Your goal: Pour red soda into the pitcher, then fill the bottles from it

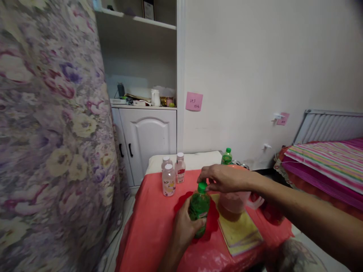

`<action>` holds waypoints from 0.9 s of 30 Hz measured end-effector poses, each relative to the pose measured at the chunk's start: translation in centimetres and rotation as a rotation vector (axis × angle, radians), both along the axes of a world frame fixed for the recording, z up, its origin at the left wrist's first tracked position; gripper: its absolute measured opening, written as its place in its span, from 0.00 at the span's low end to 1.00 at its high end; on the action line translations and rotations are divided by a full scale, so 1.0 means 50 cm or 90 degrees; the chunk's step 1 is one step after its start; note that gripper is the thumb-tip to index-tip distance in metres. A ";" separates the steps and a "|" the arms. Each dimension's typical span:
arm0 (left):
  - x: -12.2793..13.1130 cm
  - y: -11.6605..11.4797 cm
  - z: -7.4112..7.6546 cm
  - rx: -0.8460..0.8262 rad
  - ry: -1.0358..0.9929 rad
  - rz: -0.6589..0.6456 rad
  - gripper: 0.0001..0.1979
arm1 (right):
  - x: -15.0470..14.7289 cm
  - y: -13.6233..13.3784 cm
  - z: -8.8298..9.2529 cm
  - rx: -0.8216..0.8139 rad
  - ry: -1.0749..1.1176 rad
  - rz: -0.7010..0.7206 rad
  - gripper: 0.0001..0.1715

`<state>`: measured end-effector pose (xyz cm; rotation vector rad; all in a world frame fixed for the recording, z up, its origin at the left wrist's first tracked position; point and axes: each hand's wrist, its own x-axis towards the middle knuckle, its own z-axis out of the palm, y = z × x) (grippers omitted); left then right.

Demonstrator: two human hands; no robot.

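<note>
My left hand (184,224) is wrapped round a green plastic bottle (199,209), which stands nearly upright over a red scalloped dish (214,219). On top of the bottle is a green cap (202,187). From the right, my right hand (221,177) reaches over, its fingers and thumb curled about the cap. Beneath my right forearm stands a pinkish plastic pitcher (234,202), partly hidden by the arm. The pitcher rests on a folded yellow cloth (241,236).
Three white-capped bottles, one in front (169,181), stand at the table's back left. Another green bottle (227,156) and cans (236,163) are behind the pitcher. A red cover (150,226) drapes the table. A floral curtain (56,132) hangs left; a bed (326,158) is right.
</note>
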<state>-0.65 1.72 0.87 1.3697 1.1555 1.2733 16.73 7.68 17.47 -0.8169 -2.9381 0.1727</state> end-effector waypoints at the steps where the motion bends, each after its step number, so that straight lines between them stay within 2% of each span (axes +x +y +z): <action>1: -0.001 0.000 0.001 0.003 0.008 0.007 0.38 | -0.002 0.001 -0.003 0.010 -0.005 -0.024 0.13; 4: -0.002 0.000 0.007 0.004 0.011 0.007 0.38 | -0.003 0.008 -0.008 0.040 -0.016 -0.082 0.26; 6: -0.002 -0.001 0.008 0.003 0.008 0.002 0.38 | 0.000 0.011 -0.008 0.035 0.003 -0.062 0.31; 8: -0.002 0.000 0.007 0.006 0.007 -0.001 0.38 | 0.003 0.010 -0.006 0.006 0.026 -0.016 0.29; 10: -0.001 0.000 0.003 0.007 0.009 0.000 0.37 | 0.001 0.006 -0.005 -0.012 0.029 0.004 0.21; 13: 0.000 0.001 0.000 0.005 0.003 0.004 0.36 | -0.005 0.002 -0.007 -0.008 0.017 -0.045 0.14; 16: 0.000 0.002 0.001 -0.001 -0.006 0.010 0.38 | -0.006 0.004 -0.007 0.003 0.026 -0.086 0.26; 19: -0.002 0.003 0.000 0.001 0.006 0.009 0.38 | -0.002 0.004 -0.003 -0.023 0.063 -0.061 0.33; 24: -0.006 0.004 -0.007 0.025 0.031 0.007 0.35 | -0.010 -0.008 -0.005 -0.030 0.034 -0.029 0.18; 27: -0.007 0.004 -0.006 0.018 0.031 0.016 0.35 | -0.019 -0.013 -0.013 -0.016 0.037 -0.032 0.15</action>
